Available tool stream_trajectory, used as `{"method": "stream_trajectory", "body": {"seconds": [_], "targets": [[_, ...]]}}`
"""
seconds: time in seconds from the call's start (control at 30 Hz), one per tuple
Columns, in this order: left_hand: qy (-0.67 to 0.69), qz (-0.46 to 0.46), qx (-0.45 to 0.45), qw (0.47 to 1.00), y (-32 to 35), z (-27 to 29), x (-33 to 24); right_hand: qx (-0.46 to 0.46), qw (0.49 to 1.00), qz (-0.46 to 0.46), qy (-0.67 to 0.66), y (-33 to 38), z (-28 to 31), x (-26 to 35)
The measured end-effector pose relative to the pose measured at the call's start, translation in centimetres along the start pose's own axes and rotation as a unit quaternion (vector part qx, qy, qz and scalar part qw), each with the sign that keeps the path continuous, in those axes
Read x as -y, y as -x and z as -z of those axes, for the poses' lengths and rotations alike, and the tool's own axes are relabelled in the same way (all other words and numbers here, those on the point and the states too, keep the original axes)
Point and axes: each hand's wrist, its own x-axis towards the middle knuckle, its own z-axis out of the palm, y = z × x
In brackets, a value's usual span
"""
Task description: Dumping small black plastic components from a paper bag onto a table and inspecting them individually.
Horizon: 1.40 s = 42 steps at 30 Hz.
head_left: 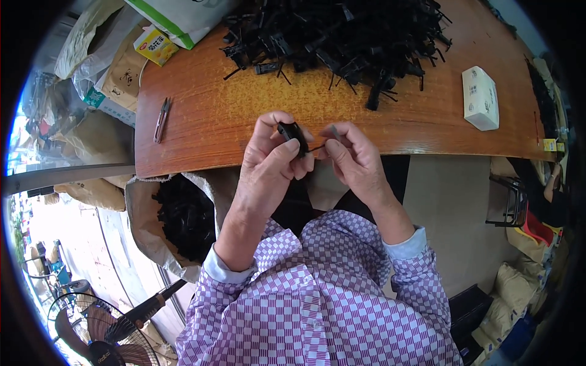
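My left hand (264, 161) is closed around a small black plastic part (293, 138), held just above the table's near edge. A thin black stem (315, 148) runs from that part toward my right hand (361, 163). The thumb and fingers of my right hand pinch together at the stem's outer end. A small greyish piece (334, 131) shows at the right fingertips, too small to name. Beyond my hands, a big heap of similar black plastic parts (342, 43) with thin stems covers the far middle of the table.
The wooden table (201, 116) has thread snips (162, 121) at left and a white tissue pack (480, 99) at right. A yellow box (155, 46) stands far left. Below the left edge, an open sack (141, 213) holds black parts (186, 216). A fan (101, 332) is lower left.
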Motion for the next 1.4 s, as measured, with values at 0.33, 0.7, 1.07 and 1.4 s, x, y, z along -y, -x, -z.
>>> {"method": "stream_trajectory", "body": {"seconds": [0.33, 0.7, 1.07, 1.4], "targets": [[-0.031, 0.087, 0.077, 0.993, 0.3, 1.1, 0.5, 0.072, 0.979, -0.061, -0.182, -0.9, 1.0, -0.4], [-0.188, 0.007, 0.104, 0.977, 1.3, 2.7, 0.9, 0.119, 0.988, -0.092, -0.043, -1.8, -0.3, -0.4], [-0.314, -0.076, -0.029, 0.946, 1.8, 4.4, 1.4, 0.030, 0.994, -0.101, 0.008, -0.9, -5.7, 0.6], [-0.343, -0.139, -0.038, 0.928, 1.1, 4.1, 1.6, 0.055, 0.992, -0.106, -0.029, -1.4, -5.6, 0.2]]}}
